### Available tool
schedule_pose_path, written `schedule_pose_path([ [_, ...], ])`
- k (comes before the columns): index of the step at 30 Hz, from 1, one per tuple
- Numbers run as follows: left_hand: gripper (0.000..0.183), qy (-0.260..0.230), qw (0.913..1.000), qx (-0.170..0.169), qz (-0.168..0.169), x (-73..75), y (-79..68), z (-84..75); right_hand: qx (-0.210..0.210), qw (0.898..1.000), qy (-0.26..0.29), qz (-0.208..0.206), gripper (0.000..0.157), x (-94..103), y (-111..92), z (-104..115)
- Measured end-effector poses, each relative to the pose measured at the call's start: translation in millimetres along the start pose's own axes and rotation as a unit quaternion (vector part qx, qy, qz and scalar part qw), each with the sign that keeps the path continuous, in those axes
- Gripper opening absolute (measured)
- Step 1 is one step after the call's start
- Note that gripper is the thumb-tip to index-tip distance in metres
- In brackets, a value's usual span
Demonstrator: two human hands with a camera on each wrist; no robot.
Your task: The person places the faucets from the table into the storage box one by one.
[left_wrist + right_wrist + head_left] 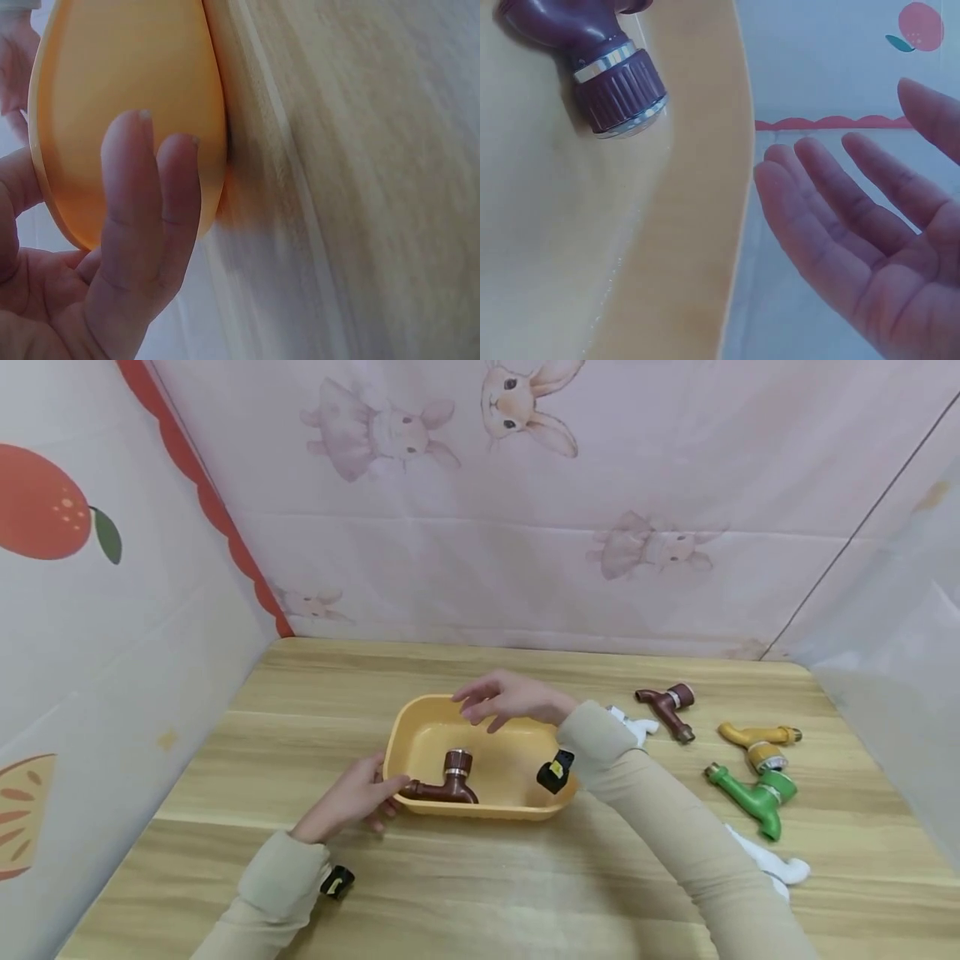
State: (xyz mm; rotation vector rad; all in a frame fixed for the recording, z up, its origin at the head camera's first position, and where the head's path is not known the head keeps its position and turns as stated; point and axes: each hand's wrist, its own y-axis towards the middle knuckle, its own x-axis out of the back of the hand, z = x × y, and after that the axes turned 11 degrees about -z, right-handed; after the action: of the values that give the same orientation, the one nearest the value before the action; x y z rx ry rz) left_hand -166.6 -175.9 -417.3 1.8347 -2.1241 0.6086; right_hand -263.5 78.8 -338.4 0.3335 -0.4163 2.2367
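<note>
left hand (pixel 360 795) pinches tub rim (pixel 487 811); right hand (pixel 513 697), loosely spread, holds nothing. one brown tap (pixel 452 787) inside; five taps (pixel 757 802) outside, right, apparently outstanding.

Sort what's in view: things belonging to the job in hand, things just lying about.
In the job, it seems:
tub, gripped by the left hand
first brown tap, inside it
right hand, above the tub

Lying about, as far as I can judge:
second brown tap
yellow tap
green tap
two white taps, partly hidden
</note>
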Motion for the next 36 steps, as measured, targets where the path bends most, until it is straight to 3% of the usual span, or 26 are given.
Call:
schedule_pose_path([
  [14, 0.037, -0.016, 0.9998, 0.004, 0.009, 2.0, -3.0, -2.8, 0.029, 0.999, -0.007, -0.038, 0.038, 4.5, -16.5, 16.8],
  [21, 0.036, -0.015, 0.9998, 0.001, 0.011, 2.1, -1.0, -1.7, 0.052, 0.996, 0.016, -0.072, 0.038, 14.1, -26.2, 13.6],
  [36, 0.035, -0.018, 0.9998, 0.013, 0.003, 1.6, -1.1, -4.7, 0.051, 0.989, 0.051, -0.126, 0.039, 32.4, -41.0, 9.2],
])
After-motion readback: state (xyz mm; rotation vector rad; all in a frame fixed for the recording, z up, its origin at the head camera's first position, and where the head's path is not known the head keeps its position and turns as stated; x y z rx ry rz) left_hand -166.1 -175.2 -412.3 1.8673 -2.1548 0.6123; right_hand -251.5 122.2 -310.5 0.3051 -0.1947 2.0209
